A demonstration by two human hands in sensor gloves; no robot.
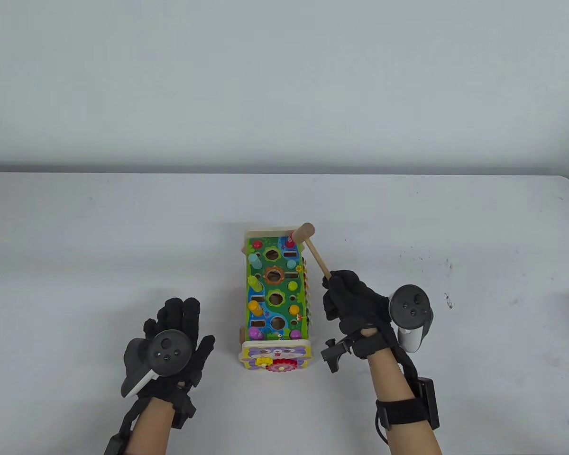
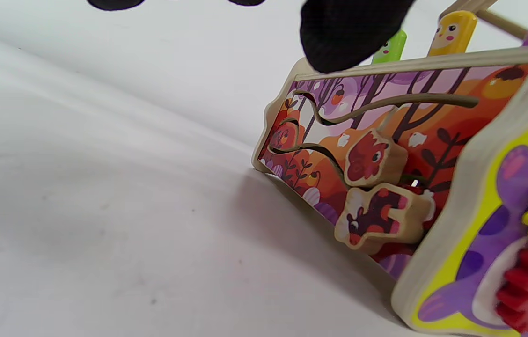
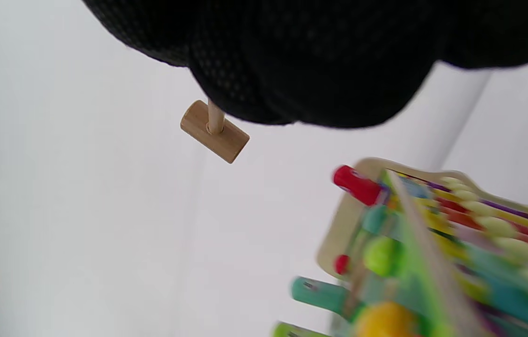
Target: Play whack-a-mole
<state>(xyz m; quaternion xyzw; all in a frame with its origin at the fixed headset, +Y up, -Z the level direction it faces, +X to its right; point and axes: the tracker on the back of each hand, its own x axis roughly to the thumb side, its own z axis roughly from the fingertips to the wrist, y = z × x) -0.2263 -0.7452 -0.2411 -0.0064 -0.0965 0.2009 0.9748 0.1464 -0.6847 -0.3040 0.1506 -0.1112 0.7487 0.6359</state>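
A colourful wooden whack-a-mole toy [image 1: 274,294] stands in the middle of the table, with coloured pegs along both sides of its green top. My right hand [image 1: 348,298] grips the handle of a small wooden hammer [image 1: 308,241]. The hammer head is raised above the toy's far right corner, over a red peg [image 1: 290,242]. In the right wrist view the hammer head [image 3: 215,131] hangs clear of the red peg [image 3: 356,185]. My left hand [image 1: 178,327] lies open and flat on the table, left of the toy. Its fingertip [image 2: 348,32] shows before the toy's painted side [image 2: 385,154].
The white table [image 1: 99,246] stretches around the toy, with its far edge against a white wall. Small dark specks [image 1: 426,260] mark the surface at the right. Gears [image 1: 277,364] sit on the toy's near end panel.
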